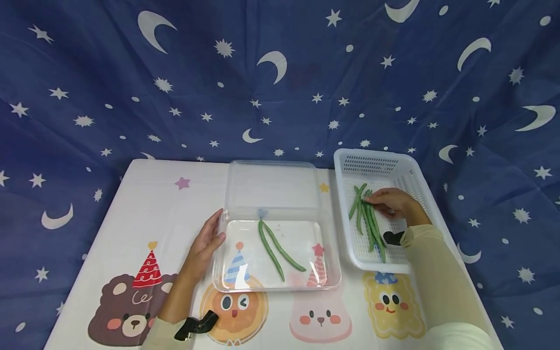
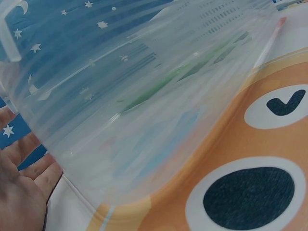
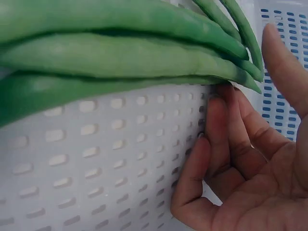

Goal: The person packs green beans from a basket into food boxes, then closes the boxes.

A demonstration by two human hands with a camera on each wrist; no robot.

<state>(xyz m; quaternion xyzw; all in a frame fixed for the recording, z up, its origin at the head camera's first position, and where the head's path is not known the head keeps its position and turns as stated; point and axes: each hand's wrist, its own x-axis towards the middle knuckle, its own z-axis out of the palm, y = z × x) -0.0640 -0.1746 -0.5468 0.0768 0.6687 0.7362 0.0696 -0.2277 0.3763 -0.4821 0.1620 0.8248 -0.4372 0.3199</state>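
Beans (image 1: 376,231) bunch in the right basket (image 1: 376,267), where your half-curled right hand (image 1: 394,201), thumb apart and apparently holding none, could snag several through their overlap, while your loosely spread left hand (image 1: 205,246) touches the box (image 1: 302,233).

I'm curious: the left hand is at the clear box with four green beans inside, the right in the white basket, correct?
Not quite: the head view shows two green beans in the clear box, not four. The left hand is at it and the right hand is in the white basket.
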